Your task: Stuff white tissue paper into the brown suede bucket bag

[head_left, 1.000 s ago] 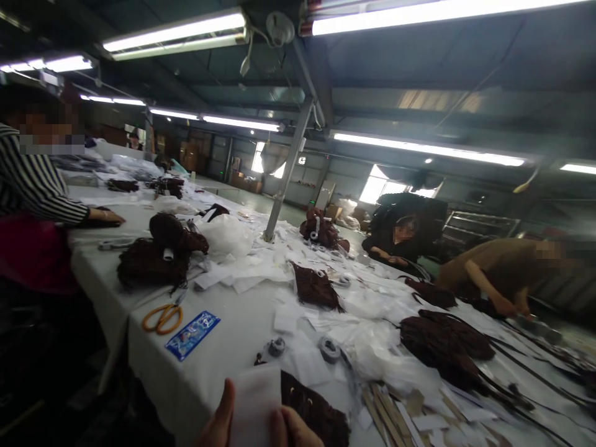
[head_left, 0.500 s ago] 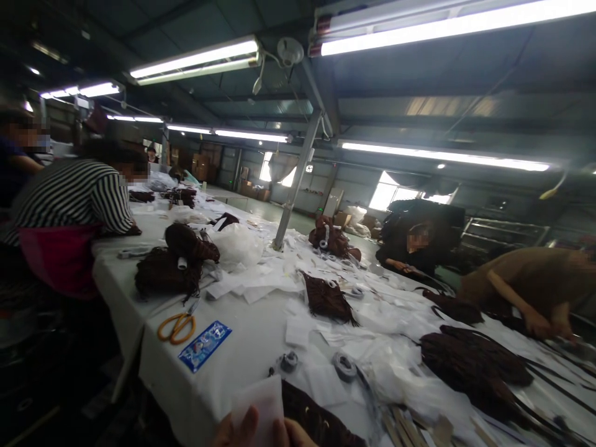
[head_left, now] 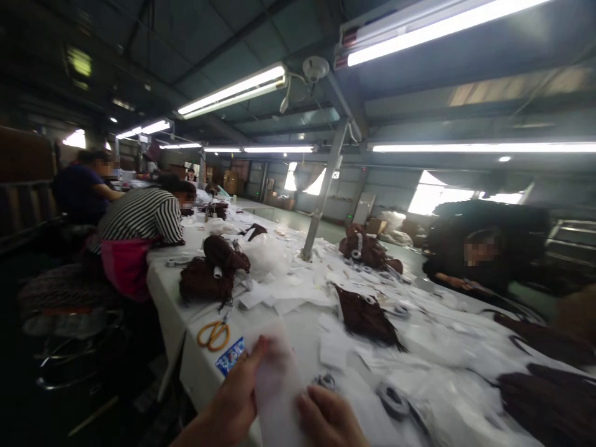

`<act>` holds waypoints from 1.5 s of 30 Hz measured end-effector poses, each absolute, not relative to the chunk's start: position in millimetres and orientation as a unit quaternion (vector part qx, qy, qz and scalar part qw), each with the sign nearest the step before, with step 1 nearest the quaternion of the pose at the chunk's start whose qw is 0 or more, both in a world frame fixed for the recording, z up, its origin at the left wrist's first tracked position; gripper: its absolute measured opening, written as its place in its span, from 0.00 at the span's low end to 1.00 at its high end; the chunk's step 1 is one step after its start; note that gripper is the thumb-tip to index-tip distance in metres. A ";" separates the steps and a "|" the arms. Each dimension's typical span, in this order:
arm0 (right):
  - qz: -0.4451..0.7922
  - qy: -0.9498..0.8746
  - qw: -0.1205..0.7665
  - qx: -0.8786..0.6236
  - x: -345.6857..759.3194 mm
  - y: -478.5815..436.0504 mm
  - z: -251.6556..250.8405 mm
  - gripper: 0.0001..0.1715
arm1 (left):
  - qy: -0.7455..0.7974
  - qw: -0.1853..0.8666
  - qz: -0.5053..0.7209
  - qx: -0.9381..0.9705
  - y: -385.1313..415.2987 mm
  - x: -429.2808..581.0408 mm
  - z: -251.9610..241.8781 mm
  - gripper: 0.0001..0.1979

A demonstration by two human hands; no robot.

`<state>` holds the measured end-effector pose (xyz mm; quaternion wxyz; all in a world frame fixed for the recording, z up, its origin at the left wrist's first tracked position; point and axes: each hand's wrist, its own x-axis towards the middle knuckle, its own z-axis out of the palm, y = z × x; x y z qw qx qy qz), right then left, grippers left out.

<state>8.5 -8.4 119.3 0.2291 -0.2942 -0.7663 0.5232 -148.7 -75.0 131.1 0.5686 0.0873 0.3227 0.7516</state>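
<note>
White translucent sheet of thin tissue-like material [head_left: 274, 388] stands upright between my two hands at the bottom of the view, above the near edge of the long desk covered in white cloth [head_left: 186, 310]. My left hand [head_left: 235, 397] pinches its left edge, thumb pressed against the front of the sheet, so that grip is closed on it. My right hand [head_left: 328, 416] holds the lower right edge, fingers curled and closed on the sheet as well.

Half a second ago only my fingertips and the top of the sheet showed at the bottom edge; now both hands have come up into view and the sheet is raised higher, covering part of the desk behind it. My view has also swung left: the orange-handled scissors [head_left: 213, 334] and the blue printed packet [head_left: 230, 356] now lie just beside my left hand, where before they lay well to the left of it. The person in a black-and-white striped top [head_left: 144, 217] has shifted toward the middle of the view, bent over the desk. A dark brown fringed bag [head_left: 365, 316] lies beyond the sheet among white paper scraps, where it lay before.
</note>
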 end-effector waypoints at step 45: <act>0.123 -0.941 0.161 -0.272 14.2 -56.7 120.0 0.22 | 0.458 0.481 0.266 0.699 -77.8 -162.6 97.8 0.08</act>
